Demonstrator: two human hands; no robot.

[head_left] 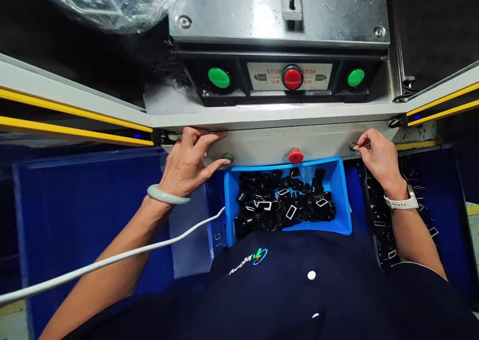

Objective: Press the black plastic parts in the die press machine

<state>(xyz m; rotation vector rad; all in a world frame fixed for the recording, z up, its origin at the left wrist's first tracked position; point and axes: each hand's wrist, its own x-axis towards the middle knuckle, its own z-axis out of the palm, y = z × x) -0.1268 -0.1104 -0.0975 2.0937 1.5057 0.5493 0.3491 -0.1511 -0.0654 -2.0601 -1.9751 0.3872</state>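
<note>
My left hand [190, 163] is at the front panel [258, 143] of a machine. Its fingers rest along the panel's upper edge, and its thumb reaches out to a small green push button [227, 157]. The fingers and thumb are apart, with nothing held. At the panel's right end my right hand [379, 160] is curled, thumb and forefinger drawn together at a second green push button [353, 147]. Between the hands a red knob [295, 155] sticks out of the panel. Below it stands a blue bin [345, 200] full of small black parts [265, 210], some bearing white rectangles.
Above the panel, a control box has two large green buttons [219, 78] and a red stop button [292, 77]. Yellow-edged bars [75, 113] flank both sides. A white cable [123, 255] crosses my left forearm. Clear plastic wrap [112, 5] lies upper left. More black parts [383, 230] lie at right.
</note>
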